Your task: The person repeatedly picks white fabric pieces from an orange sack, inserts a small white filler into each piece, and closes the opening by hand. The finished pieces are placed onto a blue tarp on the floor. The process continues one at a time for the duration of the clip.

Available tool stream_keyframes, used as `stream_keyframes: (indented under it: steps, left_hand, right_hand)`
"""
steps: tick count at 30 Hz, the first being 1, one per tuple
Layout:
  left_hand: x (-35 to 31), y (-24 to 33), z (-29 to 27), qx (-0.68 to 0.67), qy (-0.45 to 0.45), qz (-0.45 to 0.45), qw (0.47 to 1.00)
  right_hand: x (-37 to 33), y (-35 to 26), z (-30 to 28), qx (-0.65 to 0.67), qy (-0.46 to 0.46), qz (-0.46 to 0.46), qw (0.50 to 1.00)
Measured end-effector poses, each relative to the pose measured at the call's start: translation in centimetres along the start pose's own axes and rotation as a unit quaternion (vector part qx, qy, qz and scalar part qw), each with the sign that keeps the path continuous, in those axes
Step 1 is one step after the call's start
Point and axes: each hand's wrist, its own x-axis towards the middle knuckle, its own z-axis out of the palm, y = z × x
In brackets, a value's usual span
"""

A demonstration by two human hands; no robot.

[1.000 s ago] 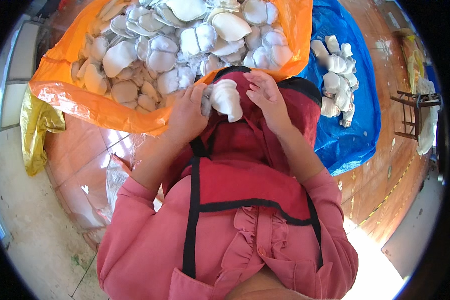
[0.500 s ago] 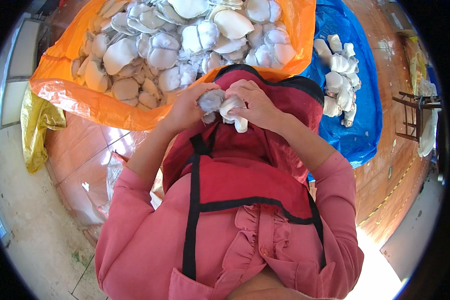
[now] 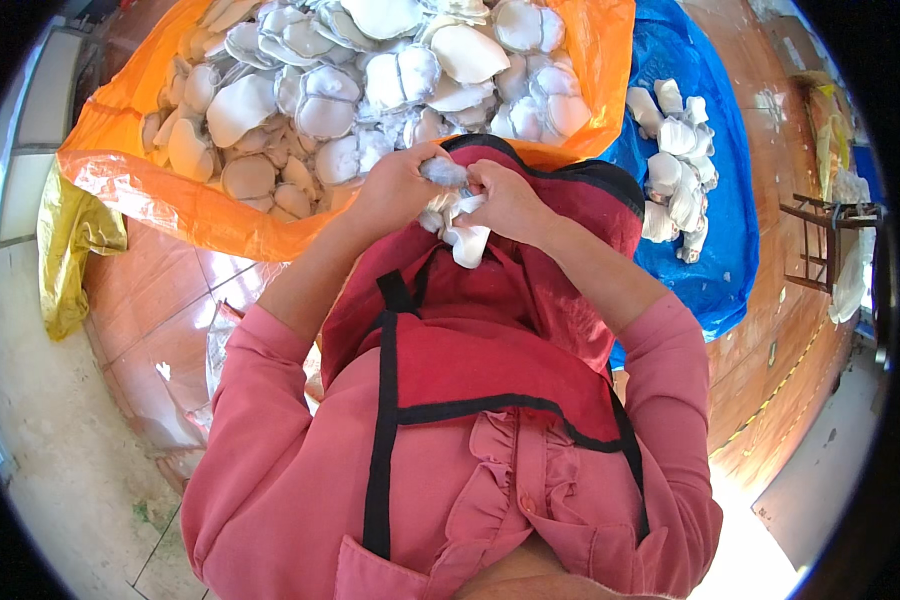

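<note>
Over my lap, both hands grip a small soft fabric piece (image 3: 468, 244), with white cloth hanging down and fluffy grey plush at the top. My left hand (image 3: 402, 188) closes round its left side, fingers bent. Pinched fingers of my right hand (image 3: 513, 203) hold its right side, close to the left fingertips. Part of the piece is hidden by the fingers. Just beyond my hands, many flat, rounded white pieces with grey plush edges (image 3: 400, 78) lie heaped in an orange plastic bag (image 3: 185, 222).
To the right, a blue plastic bag (image 3: 715, 285) carries several bunched white fabric pieces (image 3: 678, 175). A yellow sack (image 3: 65, 255) lies by the left wall. At the far right stands a dark wooden stool (image 3: 820, 245). My red apron (image 3: 500, 365) covers my lap.
My left hand has turned over the top of the piece and the right fingers have drawn in to a pinch. The grey plush shows less, and the white cloth hangs slightly further left.
</note>
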Motion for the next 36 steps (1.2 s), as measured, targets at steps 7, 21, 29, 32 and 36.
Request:
stream_keyframes:
  steps: [7, 21, 29, 32, 36]
  left_hand:
    - [2.0, -3.3, 1.4, -0.075, 0.077, -0.047, 0.993]
    - [3.6, -6.5, 2.9, -0.468, 0.116, -0.199, 0.853]
    - [3.2, -6.8, 3.2, -0.512, 0.149, -0.145, 0.833]
    - [2.8, -6.8, 3.6, -0.537, 0.146, -0.124, 0.822]
    - [2.7, -6.7, 4.1, -0.517, 0.170, -0.126, 0.830]
  right_hand:
    - [0.0, 0.4, 0.9, 0.014, 0.081, -0.032, 0.996]
    - [0.1, 2.3, 1.4, -0.021, 0.091, -0.124, 0.988]
    - [0.1, 1.9, -1.8, 0.030, -0.052, -0.179, 0.982]
    - [0.1, 1.8, -2.2, 0.072, -0.097, -0.104, 0.987]
    - [0.2, 2.0, -1.1, 0.047, -0.071, -0.086, 0.993]
